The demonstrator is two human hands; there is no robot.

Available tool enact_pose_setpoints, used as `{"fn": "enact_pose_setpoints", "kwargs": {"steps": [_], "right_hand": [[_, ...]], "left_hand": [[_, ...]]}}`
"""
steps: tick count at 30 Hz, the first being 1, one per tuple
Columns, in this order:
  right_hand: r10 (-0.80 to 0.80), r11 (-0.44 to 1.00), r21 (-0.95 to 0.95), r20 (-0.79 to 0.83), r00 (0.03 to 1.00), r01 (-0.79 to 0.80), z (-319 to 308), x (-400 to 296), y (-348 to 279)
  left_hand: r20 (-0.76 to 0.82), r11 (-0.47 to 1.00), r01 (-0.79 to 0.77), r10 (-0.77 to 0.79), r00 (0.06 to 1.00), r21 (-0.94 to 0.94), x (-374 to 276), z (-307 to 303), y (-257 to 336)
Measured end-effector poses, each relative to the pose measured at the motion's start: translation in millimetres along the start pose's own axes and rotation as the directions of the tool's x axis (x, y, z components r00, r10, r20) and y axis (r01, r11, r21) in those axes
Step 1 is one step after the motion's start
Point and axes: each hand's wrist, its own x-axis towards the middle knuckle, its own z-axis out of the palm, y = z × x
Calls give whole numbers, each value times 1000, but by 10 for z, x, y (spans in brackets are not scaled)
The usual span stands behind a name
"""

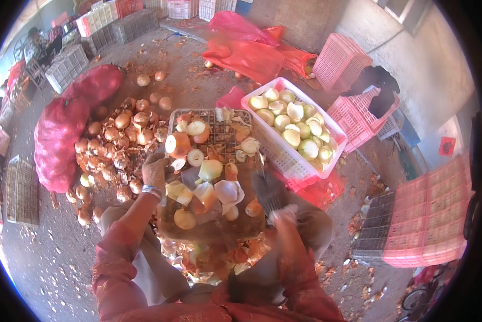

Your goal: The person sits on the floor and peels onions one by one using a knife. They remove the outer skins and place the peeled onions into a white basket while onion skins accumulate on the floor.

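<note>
An upturned plastic crate point(212, 237) stands between the knees, bearing onions, cut onion ends and loose skins. My left hand point(155, 171), bare with a band at the wrist, is at the crate's left edge, close beside a large cut onion point(178, 145); whether it touches or holds anything I cannot tell. My right hand point(268, 197), in a dark glove with a pale cuff, is at the crate's right side, blurred. A knife blade point(260, 162) points up from its fingers. Several peeled pieces, among them a pale green onion point(210, 170), lie between the hands.
A white plastic basket point(289, 159) of peeled onions stands right of the crate. Unpeeled onions point(122, 120) are heaped on the floor at left, beside a full red mesh sack point(57, 141). Pink crates point(428, 217) are stacked at right. Red plastic sheeting point(245, 56) lies ahead.
</note>
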Motion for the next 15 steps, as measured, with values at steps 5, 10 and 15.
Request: {"fn": "enact_pose_setpoints", "kwargs": {"steps": [5, 10, 15], "right_hand": [[-91, 956, 287, 84, 992, 63, 1231, 1030, -379], [-184, 923, -281, 277, 943, 262, 1934, 1258, -1195], [23, 969, -237, 364, 931, 68, 1857, 1191, -1328]], "left_hand": [[-88, 986, 66, -80, 993, -153, 256, -108, -69], [88, 925, 356, -347, 934, -131, 569, -294, -220], [248, 883, 446, -404, 881, -145, 665, -144, -237]]}}
